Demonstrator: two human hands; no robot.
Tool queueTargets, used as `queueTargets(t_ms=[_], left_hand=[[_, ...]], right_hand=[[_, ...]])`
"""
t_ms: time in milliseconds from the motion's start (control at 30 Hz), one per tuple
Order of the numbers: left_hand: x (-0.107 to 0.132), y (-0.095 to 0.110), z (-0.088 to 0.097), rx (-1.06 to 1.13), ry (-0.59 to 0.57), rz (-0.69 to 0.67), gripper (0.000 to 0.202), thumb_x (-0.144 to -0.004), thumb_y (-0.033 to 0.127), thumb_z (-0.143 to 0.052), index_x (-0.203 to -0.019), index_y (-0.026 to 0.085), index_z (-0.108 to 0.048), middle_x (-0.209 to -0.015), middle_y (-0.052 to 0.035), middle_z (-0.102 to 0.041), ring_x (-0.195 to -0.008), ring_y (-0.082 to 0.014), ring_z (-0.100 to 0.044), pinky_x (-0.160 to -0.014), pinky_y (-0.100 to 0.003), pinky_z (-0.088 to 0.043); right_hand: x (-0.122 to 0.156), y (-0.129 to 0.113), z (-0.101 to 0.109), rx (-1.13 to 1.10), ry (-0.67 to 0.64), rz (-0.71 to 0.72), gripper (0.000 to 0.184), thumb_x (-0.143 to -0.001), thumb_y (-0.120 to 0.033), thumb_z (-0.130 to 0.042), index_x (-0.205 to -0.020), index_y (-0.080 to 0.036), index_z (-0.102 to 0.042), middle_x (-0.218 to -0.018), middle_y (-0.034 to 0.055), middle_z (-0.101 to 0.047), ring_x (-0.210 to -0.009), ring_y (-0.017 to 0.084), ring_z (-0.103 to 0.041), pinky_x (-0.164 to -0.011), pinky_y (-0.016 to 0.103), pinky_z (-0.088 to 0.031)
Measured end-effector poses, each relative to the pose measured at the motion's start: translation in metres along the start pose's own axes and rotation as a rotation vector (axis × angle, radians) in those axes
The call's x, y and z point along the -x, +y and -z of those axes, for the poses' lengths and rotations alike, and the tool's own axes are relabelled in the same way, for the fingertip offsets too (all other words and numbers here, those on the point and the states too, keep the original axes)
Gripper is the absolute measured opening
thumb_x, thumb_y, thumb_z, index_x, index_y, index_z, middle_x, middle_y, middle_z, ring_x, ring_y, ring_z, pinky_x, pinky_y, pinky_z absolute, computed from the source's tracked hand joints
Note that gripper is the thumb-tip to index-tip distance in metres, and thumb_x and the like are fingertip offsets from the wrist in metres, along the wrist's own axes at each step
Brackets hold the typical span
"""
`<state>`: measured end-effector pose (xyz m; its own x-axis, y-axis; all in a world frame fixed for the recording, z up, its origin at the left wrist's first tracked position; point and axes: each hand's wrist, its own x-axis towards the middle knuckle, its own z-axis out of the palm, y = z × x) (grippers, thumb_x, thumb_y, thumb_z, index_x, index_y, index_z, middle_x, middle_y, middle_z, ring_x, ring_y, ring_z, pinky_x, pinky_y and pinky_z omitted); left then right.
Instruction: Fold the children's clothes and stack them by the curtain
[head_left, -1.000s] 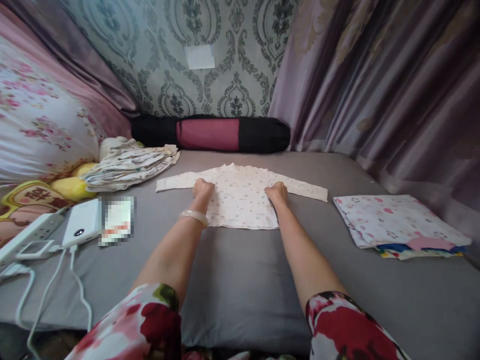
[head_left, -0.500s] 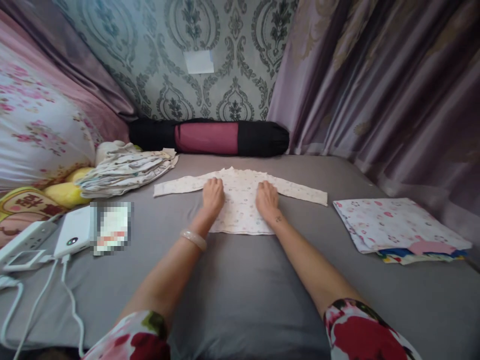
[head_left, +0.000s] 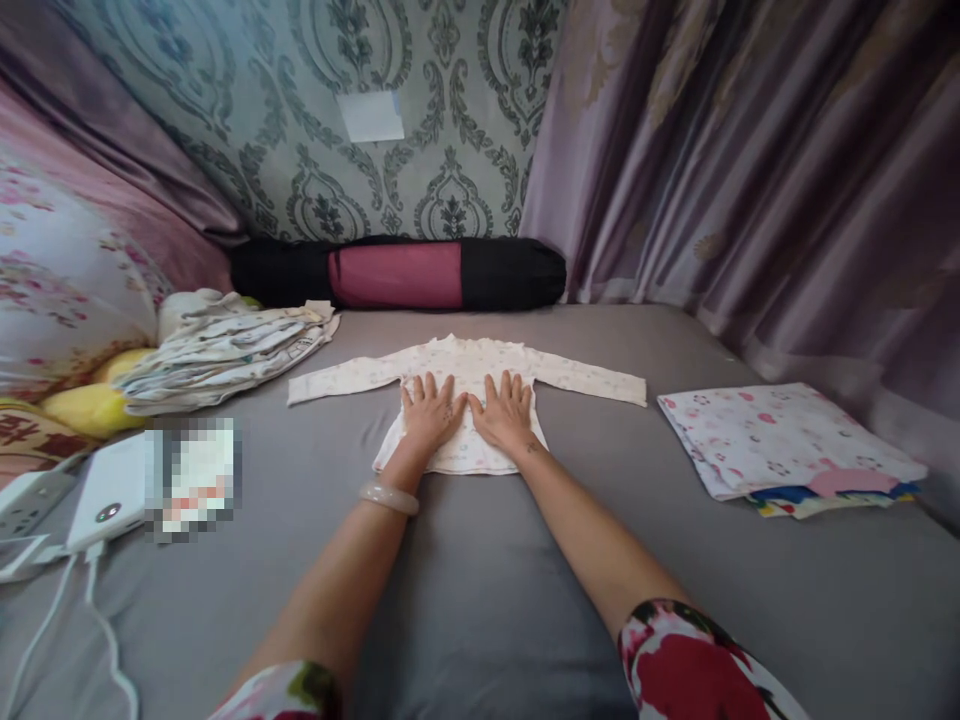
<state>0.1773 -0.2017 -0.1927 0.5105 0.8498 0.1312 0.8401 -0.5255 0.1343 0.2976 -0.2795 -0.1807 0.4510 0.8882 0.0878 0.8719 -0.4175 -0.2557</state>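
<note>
A small white long-sleeved top [head_left: 465, 362] with tiny coloured prints lies flat on the grey bed sheet [head_left: 480, 560], sleeves stretched out to both sides. My left hand [head_left: 430, 412] and my right hand [head_left: 506, 410] rest side by side on its middle, palms down, fingers spread and flat. A pale bangle sits on my left wrist. Neither hand holds anything.
A stack of folded printed clothes [head_left: 787, 448] lies to the right. A looser pile of folded garments [head_left: 225, 345] lies to the left by a yellow pillow [head_left: 90, 405]. A black and maroon bolster [head_left: 397, 272] lies against the wall. A white power bank [head_left: 105, 490], cables and a power strip sit at the left.
Both hands slid inward from the top's outer edges to its middle and opened flat. The camera view shifted slightly to the right.
</note>
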Motion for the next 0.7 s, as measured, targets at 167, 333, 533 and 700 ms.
queueTargets(t_ms=[167, 333, 533, 700], left_hand=[[-0.001, 0.001, 0.002, 0.008, -0.046, 0.005, 0.064, -0.094, 0.057, -0.026, -0.149, 0.025, -0.034, -0.156, -0.0157, -0.027, -0.144, -0.0406, -0.018, -0.112, -0.062, -0.011], [0.002, 0.001, 0.005, -0.011, -0.046, -0.005, 0.064, -0.094, 0.056, -0.026, -0.149, 0.024, -0.035, -0.155, -0.0179, -0.028, -0.143, -0.0412, -0.020, -0.111, -0.062, -0.014], [0.004, 0.002, 0.005, -0.049, -0.027, -0.016, 0.063, -0.095, 0.055, -0.027, -0.149, 0.022, -0.035, -0.154, -0.0188, -0.030, -0.142, -0.0412, -0.023, -0.111, -0.062, -0.016], [0.003, 0.003, 0.006, -0.074, -0.041, -0.023, 0.063, -0.095, 0.055, -0.025, -0.149, 0.022, -0.034, -0.154, -0.0186, -0.030, -0.142, -0.0409, -0.023, -0.111, -0.062, -0.017]], right_hand=[[0.001, 0.002, 0.008, -0.025, -0.075, 0.026, 0.067, -0.097, -0.056, -0.028, -0.150, -0.014, -0.031, -0.158, 0.0197, -0.017, -0.145, 0.037, -0.009, -0.113, 0.055, -0.005], [0.020, 0.010, 0.020, -0.037, -0.108, 0.131, 0.063, -0.098, -0.051, -0.028, -0.150, -0.017, -0.030, -0.160, 0.0167, -0.011, -0.147, 0.031, -0.005, -0.114, 0.054, -0.002], [0.038, 0.017, 0.019, -0.041, -0.119, 0.164, 0.063, -0.098, -0.051, -0.028, -0.150, -0.016, -0.031, -0.159, 0.0164, -0.016, -0.147, 0.030, -0.010, -0.116, 0.050, -0.003], [0.033, 0.024, 0.018, -0.103, -0.169, 0.188, 0.063, -0.098, -0.050, -0.031, -0.150, -0.015, -0.031, -0.159, 0.0162, -0.016, -0.147, 0.030, -0.008, -0.116, 0.052, -0.003]])
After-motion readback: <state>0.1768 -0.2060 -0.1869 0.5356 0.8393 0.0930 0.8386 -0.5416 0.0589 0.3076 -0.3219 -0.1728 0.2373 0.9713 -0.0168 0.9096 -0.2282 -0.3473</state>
